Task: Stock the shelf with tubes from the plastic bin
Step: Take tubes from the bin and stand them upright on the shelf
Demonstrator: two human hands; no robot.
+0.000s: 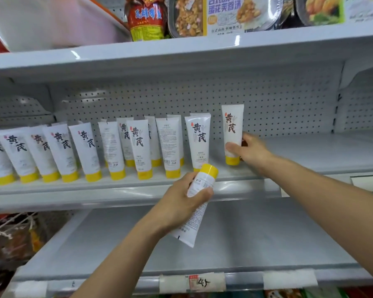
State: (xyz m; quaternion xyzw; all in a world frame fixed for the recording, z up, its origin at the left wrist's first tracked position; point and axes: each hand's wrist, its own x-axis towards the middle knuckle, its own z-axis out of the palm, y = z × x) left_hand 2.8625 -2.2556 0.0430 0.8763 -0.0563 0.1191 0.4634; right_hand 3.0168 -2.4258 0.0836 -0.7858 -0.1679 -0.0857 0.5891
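The right hand (249,150) stands a white plastic tube with yellow cap (233,132) on the white metal shelf (310,155), fingers (232,147) wrapped low around it. The left hand (181,203) grips a second tube (199,190). Released tilted, it could topple the neighbouring row (138,145).

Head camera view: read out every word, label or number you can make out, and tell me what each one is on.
"黄芪": front of the upright tube in the right hand, and of the shelved tubes beside it.
"蛋花芙蓉汤": meal box on the top shelf.
"45", handwritten, probably: price tag on the lower shelf edge.
Unreadable: red jar label; fine print on the tilted tube in the left hand.
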